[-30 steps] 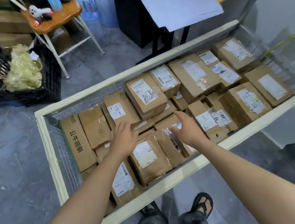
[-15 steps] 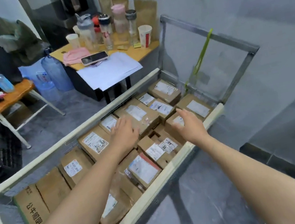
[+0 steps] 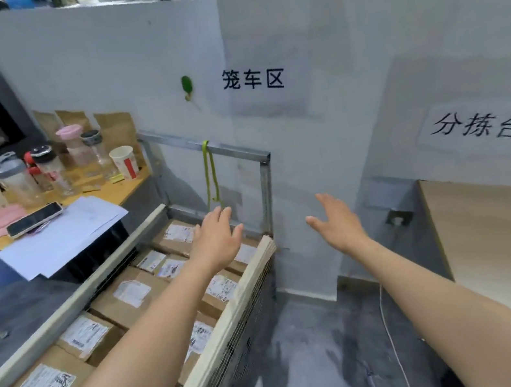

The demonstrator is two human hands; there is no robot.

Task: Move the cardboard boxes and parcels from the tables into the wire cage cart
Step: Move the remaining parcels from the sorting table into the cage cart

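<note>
The wire cage cart [image 3: 232,320] with cream rails fills the lower left and holds several brown cardboard parcels [image 3: 128,294] with white labels. My left hand [image 3: 216,239] hovers above the cart's far right corner, fingers straight and holding nothing. My right hand [image 3: 336,223] is held out to the right of the cart, in front of the grey wall, fingers spread and holding nothing. A light wooden table [image 3: 507,237] stands at the right edge, and no box shows on its visible part.
A yellow desk [image 3: 110,193] behind the cart carries bottles, cups, a phone [image 3: 35,218] and white paper sheets. A green strap [image 3: 209,174] hangs from the cart's metal end frame. A white cable [image 3: 391,333] runs down to the grey floor between cart and table.
The view has swung right and upward, from the cart's middle to its right end and the wall. Both hands have lifted away from the parcels and stayed open.
</note>
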